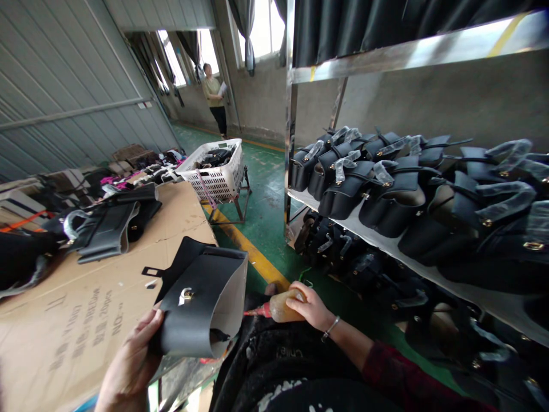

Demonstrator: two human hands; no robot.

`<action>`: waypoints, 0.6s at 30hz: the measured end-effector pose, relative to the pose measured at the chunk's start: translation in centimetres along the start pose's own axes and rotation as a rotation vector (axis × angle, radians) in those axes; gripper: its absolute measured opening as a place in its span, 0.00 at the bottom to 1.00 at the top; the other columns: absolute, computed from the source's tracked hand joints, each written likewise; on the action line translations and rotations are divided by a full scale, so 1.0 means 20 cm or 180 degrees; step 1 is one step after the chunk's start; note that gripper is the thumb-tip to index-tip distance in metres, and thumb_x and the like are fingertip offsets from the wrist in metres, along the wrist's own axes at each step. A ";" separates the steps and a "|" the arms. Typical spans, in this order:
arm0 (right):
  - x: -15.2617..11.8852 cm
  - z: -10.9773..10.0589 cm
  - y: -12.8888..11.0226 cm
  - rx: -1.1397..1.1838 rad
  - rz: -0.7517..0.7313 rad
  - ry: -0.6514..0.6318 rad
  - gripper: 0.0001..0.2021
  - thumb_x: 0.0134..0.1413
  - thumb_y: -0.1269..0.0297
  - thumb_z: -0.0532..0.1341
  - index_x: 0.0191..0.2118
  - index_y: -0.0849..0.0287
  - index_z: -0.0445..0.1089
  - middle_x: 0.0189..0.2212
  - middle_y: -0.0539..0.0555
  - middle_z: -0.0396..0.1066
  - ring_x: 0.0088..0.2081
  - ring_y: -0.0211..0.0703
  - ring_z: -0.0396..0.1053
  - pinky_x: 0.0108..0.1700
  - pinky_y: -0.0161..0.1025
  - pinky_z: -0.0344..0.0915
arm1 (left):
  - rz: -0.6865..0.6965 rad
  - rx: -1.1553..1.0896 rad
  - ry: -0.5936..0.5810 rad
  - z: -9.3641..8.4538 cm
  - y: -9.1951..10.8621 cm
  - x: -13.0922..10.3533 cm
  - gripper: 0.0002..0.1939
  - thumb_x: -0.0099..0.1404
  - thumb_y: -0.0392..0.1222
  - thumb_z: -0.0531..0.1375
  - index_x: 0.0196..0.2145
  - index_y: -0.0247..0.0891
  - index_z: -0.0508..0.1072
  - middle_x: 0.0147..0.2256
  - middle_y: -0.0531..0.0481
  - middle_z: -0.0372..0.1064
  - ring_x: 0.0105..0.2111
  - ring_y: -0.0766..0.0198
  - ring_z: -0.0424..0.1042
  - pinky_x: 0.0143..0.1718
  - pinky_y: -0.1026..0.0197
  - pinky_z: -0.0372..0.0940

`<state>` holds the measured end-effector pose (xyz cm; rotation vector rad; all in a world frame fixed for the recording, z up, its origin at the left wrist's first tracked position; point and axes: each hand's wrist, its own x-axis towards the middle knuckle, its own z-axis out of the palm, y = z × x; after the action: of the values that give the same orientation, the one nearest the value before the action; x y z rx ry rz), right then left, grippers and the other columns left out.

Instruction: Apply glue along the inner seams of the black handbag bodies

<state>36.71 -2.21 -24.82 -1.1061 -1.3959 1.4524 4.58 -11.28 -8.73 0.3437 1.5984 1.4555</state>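
My left hand [136, 349] is closed on the lower left side of a black handbag [195, 309]. The bag's flap is folded back, a gold clasp shows on its front, and its open side faces right with the pale lining visible. My right hand [312, 309] grips a squeeze bottle [285, 306] of amber liquid, fingers wrapped round it. The bottle's red nozzle points left and ends right beside the bag's open edge; whether it touches cannot be made out. My left fingertips are partly behind the bag.
Cardboard [107, 320] covers the table at left, with more black bags [109, 229] on it. A white plastic basket [218, 177] stands on a metal stand ahead. At right, a rack [290, 143] holds rows of black bags [394, 194]. A person [213, 94] stands by the far wall.
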 end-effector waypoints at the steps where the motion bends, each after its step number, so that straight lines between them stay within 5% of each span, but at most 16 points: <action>1: 0.01 0.00 0.00 0.0007 0.0004 0.0080 0.11 0.43 0.55 0.65 0.28 0.56 0.67 0.23 0.47 0.63 0.28 0.42 0.61 0.31 0.37 0.62 | 0.0001 -0.0013 0.0008 -0.01 -0.01 0.00 0.17 0.40 0.39 0.76 0.30 0.36 0.81 0.27 0.50 0.76 0.24 0.63 0.71 0.26 0.66 0.69; 10: 0.06 0.03 -0.05 0.0227 0.0121 0.0378 0.15 0.43 0.51 0.65 0.29 0.55 0.64 0.23 0.47 0.60 0.27 0.41 0.60 0.32 0.38 0.62 | -0.0047 0.0169 -0.0228 -0.04 -0.06 0.00 0.23 0.38 0.44 0.78 0.35 0.40 0.82 0.30 0.50 0.78 0.33 0.57 0.76 0.29 0.66 0.69; 18: -0.01 0.04 -0.02 0.0135 0.0217 0.0064 0.13 0.43 0.54 0.65 0.30 0.56 0.67 0.24 0.47 0.61 0.29 0.42 0.61 0.34 0.39 0.61 | -0.0098 0.0113 -0.0127 0.00 -0.07 -0.03 0.26 0.34 0.45 0.79 0.34 0.42 0.81 0.31 0.50 0.79 0.39 0.53 0.76 0.30 0.66 0.68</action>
<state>35.91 -2.60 -24.43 -1.1481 -1.3190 1.5082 5.40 -12.19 -9.77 0.3651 1.5925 1.3902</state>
